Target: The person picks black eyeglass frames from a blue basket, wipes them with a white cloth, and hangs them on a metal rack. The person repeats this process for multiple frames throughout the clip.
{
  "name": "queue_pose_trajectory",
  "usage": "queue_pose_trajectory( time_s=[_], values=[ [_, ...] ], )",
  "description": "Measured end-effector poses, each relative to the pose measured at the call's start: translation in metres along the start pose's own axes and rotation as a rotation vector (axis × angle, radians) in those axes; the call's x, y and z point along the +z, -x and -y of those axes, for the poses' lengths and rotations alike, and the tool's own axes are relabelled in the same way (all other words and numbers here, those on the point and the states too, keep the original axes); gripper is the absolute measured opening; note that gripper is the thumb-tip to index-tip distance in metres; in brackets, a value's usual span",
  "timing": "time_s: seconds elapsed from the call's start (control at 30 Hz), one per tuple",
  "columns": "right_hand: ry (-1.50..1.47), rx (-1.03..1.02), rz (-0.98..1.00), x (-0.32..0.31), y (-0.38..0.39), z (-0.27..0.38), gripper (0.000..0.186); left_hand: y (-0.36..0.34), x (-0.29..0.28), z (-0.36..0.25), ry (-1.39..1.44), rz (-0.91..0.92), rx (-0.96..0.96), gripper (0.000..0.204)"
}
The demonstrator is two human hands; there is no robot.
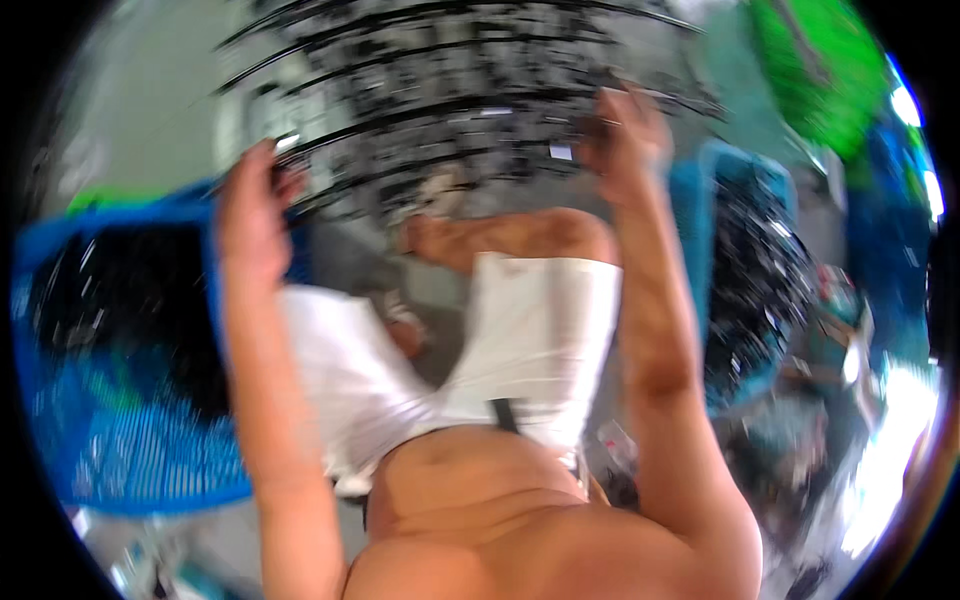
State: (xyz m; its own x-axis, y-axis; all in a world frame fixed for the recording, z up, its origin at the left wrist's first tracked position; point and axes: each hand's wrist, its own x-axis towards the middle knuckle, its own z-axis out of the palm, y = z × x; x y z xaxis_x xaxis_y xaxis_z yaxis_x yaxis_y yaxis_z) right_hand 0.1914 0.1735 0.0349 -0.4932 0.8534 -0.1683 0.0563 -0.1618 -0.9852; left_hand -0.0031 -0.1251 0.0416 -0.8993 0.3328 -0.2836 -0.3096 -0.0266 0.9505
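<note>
A blurred rack of several dark parallel rods (400, 115), set with many small black pieces, spreads across the top of the head view. At its left side, my left hand (250, 205) has fingers and thumb curled, seemingly round the end of one black rod. Across from it, my right hand (630, 145) is closed near that rod's right end, with something dark between the fingers. Motion smear hides the exact grip of both hands. A small white patch (560, 152) shows among the rods near my right hand.
To my left stands a blue plastic basket (150, 470) holding a dark mass. A teal-blue crate (695, 190) with shiny black pieces (755, 270) is on my right. Beyond it lies a bright green sack (820, 75). My bent legs are between the containers.
</note>
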Motion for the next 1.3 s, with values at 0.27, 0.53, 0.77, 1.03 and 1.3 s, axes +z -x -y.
queue_pose_trajectory(
  time_s=[0.27,0.53,0.77,1.03,1.3],
  values=[
    [-0.258,-0.143,0.068,-0.046,-0.037,-0.044,0.02,0.117,-0.082,0.012,-0.749,-0.261,0.832,0.019],
    [-0.264,-0.185,-0.124,-0.06,-0.003,-0.041,0.04,0.164,-0.278,0.045,-1.474,-0.062,-0.573,0.037],
    [0.651,-0.601,-0.126,-0.08,0.092,-0.064,0.038,0.18,-0.29,0.016,-1.331,0.061,-0.416,0.025],
    [0.007,-0.097,0.054,-0.068,0.121,-0.079,0.035,0.18,-0.395,-0.132,-1.724,-0.231,-0.052,0.021],
    [-0.159,0.033,0.214,-0.029,0.145,-0.091,0.032,0.131,-0.391,-0.088,-1.499,0.049,-0.415,0.031]
  ],
)
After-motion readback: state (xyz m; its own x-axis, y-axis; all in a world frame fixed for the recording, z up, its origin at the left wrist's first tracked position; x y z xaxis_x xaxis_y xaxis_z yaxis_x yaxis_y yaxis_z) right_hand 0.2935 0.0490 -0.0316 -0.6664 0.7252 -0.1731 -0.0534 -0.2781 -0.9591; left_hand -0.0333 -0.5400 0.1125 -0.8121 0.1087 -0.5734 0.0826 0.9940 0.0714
